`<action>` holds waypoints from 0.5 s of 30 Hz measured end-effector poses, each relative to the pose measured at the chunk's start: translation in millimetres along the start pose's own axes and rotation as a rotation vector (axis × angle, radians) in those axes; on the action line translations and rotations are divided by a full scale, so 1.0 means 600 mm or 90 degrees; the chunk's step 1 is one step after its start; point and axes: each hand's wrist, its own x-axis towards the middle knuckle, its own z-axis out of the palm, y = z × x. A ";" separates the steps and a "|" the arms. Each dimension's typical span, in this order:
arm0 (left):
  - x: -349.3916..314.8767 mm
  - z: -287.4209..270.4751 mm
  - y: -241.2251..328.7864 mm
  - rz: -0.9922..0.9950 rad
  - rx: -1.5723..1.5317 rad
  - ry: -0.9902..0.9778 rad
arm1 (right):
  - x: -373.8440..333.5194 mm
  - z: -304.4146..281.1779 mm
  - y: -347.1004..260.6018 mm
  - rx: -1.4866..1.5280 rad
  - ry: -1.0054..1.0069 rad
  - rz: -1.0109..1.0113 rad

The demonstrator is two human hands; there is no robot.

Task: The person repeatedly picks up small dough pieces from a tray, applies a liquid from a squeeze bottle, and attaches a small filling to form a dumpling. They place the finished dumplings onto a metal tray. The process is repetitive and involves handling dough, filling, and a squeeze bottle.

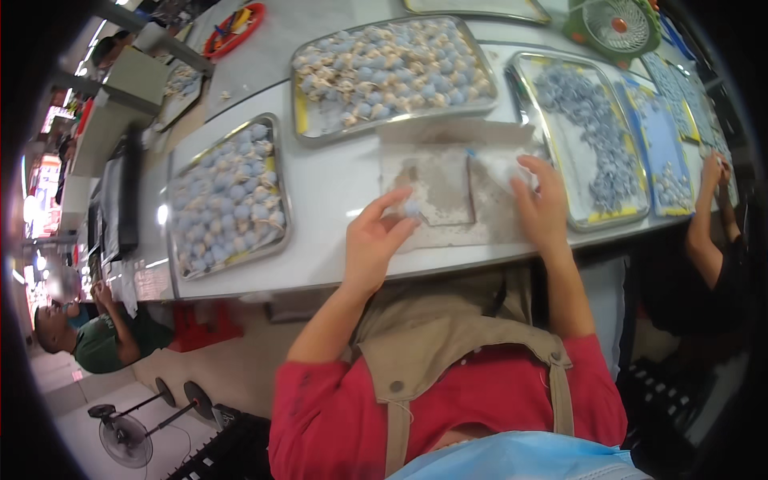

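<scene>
My left hand (376,240) pinches a small pale blue ball (412,208) between thumb and forefinger, over the left part of a stained, greyish-white board (436,236). To the right, my right hand (544,206) is curled above the board's other side. A blurred whitish thing is at its fingertips, too smeared to name. Between the hands a thin dark L-shaped line (470,192) runs over the board, with a tiny blue spot at its top end.
Metal trays of blue-and-cream balls stand at the left (284,216) and behind the board (300,132). A tray of small grey-blue pieces (588,120) lies right, beside a blue tray (660,144). A green fan (616,28) and red basket (258,16) stand farther back. Other people sit on both sides.
</scene>
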 end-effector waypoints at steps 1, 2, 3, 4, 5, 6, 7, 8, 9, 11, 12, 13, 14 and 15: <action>-0.011 0.006 -0.005 -0.035 -0.028 -0.014 | -0.001 -0.001 0.002 0.003 -0.033 0.033; -0.018 0.012 -0.010 -0.070 -0.057 -0.028 | -0.003 -0.002 0.006 0.005 -0.066 0.066; -0.027 0.011 -0.011 -0.090 -0.062 -0.046 | -0.005 -0.002 0.005 0.001 -0.064 0.053; -0.032 0.014 -0.013 -0.107 -0.079 -0.050 | -0.006 -0.003 0.004 -0.003 -0.062 0.040; -0.037 0.018 -0.015 -0.123 -0.097 -0.054 | -0.009 -0.004 0.003 -0.007 -0.061 0.026; -0.040 0.021 -0.016 -0.137 -0.113 -0.060 | -0.012 -0.003 0.002 0.007 -0.070 0.047; -0.043 0.024 -0.018 -0.153 -0.140 -0.056 | -0.015 -0.002 0.001 0.022 -0.080 0.067; -0.047 0.028 -0.020 -0.169 -0.167 -0.051 | -0.019 -0.001 0.000 0.036 -0.090 0.086; -0.049 0.030 -0.022 -0.183 -0.194 -0.048 | -0.021 0.000 -0.002 0.052 -0.091 0.101; -0.053 0.027 -0.039 -0.166 -0.174 -0.058 | -0.026 0.002 -0.004 0.084 -0.095 0.128; -0.055 0.025 -0.044 -0.157 -0.164 -0.059 | -0.030 0.002 -0.003 0.113 -0.074 0.133; -0.056 0.023 -0.046 -0.161 -0.146 -0.064 | -0.036 0.003 -0.002 0.143 -0.053 0.138; -0.056 0.020 -0.048 -0.165 -0.128 -0.069 | -0.041 0.002 -0.003 0.172 -0.033 0.143; -0.057 0.019 -0.049 -0.169 -0.109 -0.073 | -0.046 0.001 -0.005 0.258 -0.032 0.180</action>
